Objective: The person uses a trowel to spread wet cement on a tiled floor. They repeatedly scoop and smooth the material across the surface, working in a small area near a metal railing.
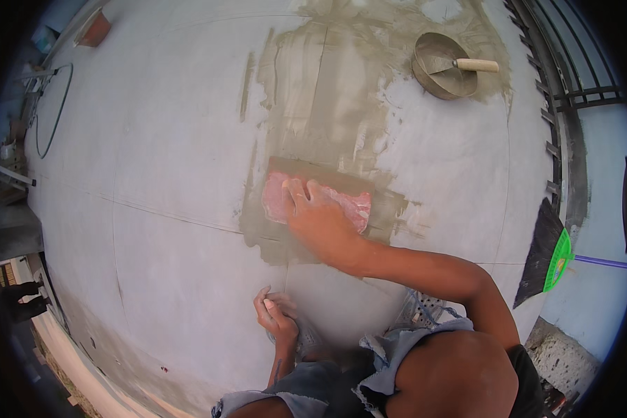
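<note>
My right hand [320, 216] presses on a flat reddish-pink pad [275, 198] with ragged edges, its fingers curled over the upper side. The pad lies on a patch of wet grey-brown paste [285, 244] spread over the light tiled floor [181, 174]. My left hand [277, 315] hangs by my left leg, fingers loosely bent and apart, holding nothing. Far right of the pad is a round metal pan [460, 83] coated with the same paste. A putty knife [475, 65] with a pale wooden handle rests in it, the handle jutting over the rim.
A broom [543, 254] with black bristles and a green head leans at the right by a light-blue wall [589, 299]. Metal railings [578, 56] stand at the far right. At the far left are a reddish container [94, 29] and a dark hose [56, 115].
</note>
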The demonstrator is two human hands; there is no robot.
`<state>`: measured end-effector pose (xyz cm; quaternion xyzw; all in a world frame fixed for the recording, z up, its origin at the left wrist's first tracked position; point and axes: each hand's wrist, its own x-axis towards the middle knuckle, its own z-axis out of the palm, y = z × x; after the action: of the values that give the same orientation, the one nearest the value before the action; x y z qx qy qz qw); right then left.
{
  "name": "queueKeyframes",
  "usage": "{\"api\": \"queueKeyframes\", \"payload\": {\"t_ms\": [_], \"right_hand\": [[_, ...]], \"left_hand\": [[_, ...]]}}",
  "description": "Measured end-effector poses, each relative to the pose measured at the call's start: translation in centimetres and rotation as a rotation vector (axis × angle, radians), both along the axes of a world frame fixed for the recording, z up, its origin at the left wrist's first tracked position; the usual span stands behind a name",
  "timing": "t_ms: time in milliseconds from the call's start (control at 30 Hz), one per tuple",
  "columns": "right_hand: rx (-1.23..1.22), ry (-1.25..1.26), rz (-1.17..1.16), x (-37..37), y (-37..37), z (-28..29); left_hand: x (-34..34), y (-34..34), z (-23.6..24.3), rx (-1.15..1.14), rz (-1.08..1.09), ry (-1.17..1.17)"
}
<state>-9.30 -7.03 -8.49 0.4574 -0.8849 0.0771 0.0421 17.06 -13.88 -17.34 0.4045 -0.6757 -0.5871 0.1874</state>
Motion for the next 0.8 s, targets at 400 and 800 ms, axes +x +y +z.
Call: {"api": "queueKeyframes", "payload": {"t_ms": [400,800], "right_hand": [[-0.03,0.009,0.058,0.2,-1.8,-4.1],[-0.125,0.06,0.04,1.4,-1.9,-4.0]], "left_hand": [[-2.1,-8.7,0.2,0.09,0.22,0.123],[-5.9,-14.0,-3.4,-0.725,0.119,-0.228]]}}
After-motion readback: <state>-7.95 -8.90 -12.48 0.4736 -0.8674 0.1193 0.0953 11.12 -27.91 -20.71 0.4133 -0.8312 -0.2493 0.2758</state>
